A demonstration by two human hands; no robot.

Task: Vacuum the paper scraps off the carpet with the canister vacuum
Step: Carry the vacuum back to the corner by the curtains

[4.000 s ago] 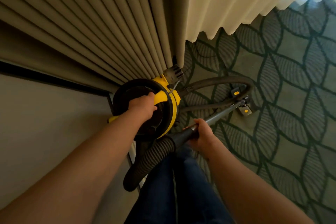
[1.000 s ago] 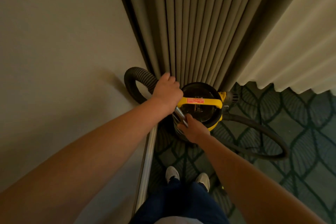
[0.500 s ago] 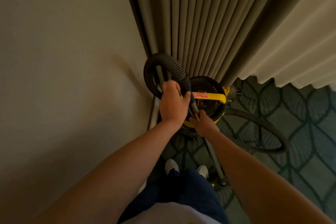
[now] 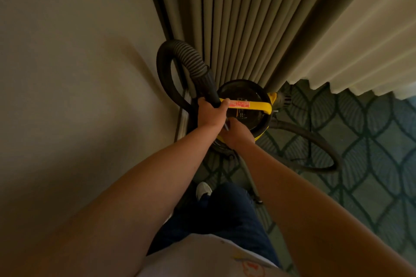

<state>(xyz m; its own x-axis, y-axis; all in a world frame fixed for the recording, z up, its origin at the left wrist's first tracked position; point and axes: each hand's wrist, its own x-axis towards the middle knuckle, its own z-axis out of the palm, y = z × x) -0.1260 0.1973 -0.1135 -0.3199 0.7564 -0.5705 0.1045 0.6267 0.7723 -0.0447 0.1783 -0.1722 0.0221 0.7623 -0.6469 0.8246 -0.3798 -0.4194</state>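
Right, the round black-and-yellow plastic canister vacuum [image 4: 254, 119] stands on the carpet in the corner. It is tucked against the foot of the curtain, just beside the wall and straight ahead of the person's feet. The shell looks hard and smooth, and I'd guess it is fairly heavy. The flat yellow bar handle [image 4: 254, 105] across the lid is the obvious place to lift it. The black ribbed flexible hose [image 4: 189, 58] loops up beside the wall. It looks soft and springy and will likely tug the canister if pulled. It ends in a rigid black cuff [image 4: 208, 87], and the left hand [image 4: 210, 114] has its fingers wrapped round that cuff, just above the yellow bar. The right hand [image 4: 237, 135] sits just under it and looks closed on the grey metal wand [image 4: 251, 177], though the left wrist hides most of its fingers. The wand is stiff, thin and slick, and runs down towards the floor. The cuff looks a safer hold than the bare tube. A second dark hose loop [image 4: 313, 138] lies on the green leaf-patterned carpet [image 4: 371, 137], which has a low pile. No paper scraps are in view. There is a pleated olive curtain [image 4: 247, 18], a cream curtain [image 4: 360, 56] to its right, and a plain beige wall [image 4: 67, 63]. A white shoe [image 4: 203, 189] and dark blue trousers [image 4: 225, 216] show below.
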